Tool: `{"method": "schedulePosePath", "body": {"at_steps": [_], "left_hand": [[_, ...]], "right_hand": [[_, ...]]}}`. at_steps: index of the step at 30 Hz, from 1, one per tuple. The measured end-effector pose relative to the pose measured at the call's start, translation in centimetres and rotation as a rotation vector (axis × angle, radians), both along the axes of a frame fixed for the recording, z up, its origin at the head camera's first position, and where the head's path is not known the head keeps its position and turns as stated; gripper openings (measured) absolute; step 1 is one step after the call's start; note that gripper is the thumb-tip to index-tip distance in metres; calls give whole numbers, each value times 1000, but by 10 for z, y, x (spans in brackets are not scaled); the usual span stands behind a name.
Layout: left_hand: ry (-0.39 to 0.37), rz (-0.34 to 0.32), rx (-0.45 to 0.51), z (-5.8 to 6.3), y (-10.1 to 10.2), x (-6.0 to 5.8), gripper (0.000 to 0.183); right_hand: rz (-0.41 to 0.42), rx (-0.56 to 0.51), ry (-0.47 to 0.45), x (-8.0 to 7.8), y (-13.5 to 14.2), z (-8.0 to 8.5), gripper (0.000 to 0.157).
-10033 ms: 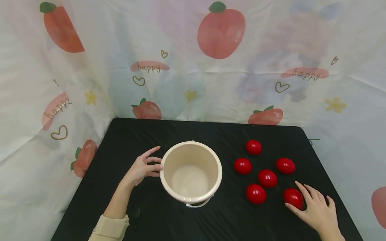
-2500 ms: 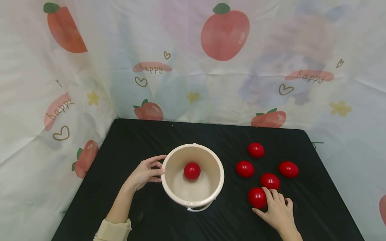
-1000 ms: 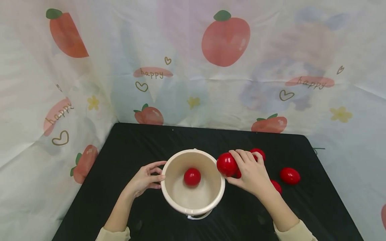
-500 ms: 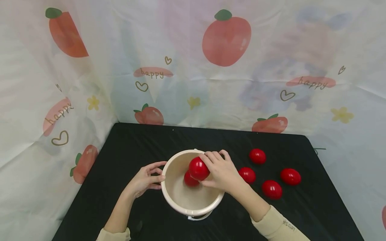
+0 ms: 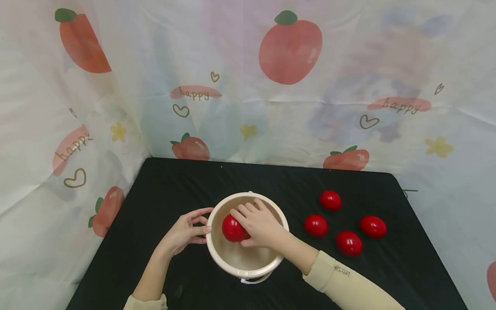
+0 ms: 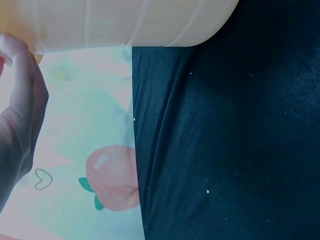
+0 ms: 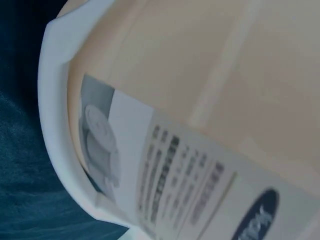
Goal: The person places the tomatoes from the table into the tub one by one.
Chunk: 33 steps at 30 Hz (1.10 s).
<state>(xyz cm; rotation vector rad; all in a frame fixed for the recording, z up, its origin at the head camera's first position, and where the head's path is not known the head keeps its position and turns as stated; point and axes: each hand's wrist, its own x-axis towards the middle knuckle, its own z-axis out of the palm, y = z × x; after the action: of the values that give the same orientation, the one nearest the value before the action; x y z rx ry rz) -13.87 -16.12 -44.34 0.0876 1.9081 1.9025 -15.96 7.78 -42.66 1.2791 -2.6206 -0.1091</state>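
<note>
In the head view, a cream bucket (image 5: 219, 254) stands on the black table, its handle hanging down at the front. My left hand (image 5: 186, 232) holds the bucket at its left rim, with thumb and fingers against it. In the left wrist view, the fingers (image 6: 22, 75) bend up beside the bucket wall (image 6: 115, 25). My right hand (image 5: 259, 224) reaches inside the bucket and grips a glossy red ball (image 5: 234, 228) low in it. Another red ball in the bucket is mostly hidden by that hand. The right wrist view shows only the bucket's labelled wall (image 7: 200, 75) and white handle (image 7: 52, 115).
Several red balls lie right of the bucket: one at the back (image 5: 330, 200), one nearest the bucket (image 5: 316, 225), others farther right (image 5: 373, 226). The black table (image 5: 178, 181) meets a printed cloth (image 5: 232, 120) behind and at both sides.
My right hand has picked up a red ball from the right of the bucket, carried it left over the rim and lowered it inside. My left hand stays at the bucket.
</note>
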Motion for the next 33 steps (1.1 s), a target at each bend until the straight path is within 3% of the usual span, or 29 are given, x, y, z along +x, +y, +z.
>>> {"method": "schedulePosePath", "body": {"at_steps": [8, 16, 33], "left_hand": [[9, -11, -1, -1, -1, 0, 61], [3, -8, 3, -1, -1, 0, 62], [12, -26, -3, 2, 0, 2, 61]], "right_hand": [[24, 167, -8, 0, -19, -8, 74], [35, 351, 53, 0, -29, -21, 76], [-18, 480, 31, 4, -31, -32, 75]]}}
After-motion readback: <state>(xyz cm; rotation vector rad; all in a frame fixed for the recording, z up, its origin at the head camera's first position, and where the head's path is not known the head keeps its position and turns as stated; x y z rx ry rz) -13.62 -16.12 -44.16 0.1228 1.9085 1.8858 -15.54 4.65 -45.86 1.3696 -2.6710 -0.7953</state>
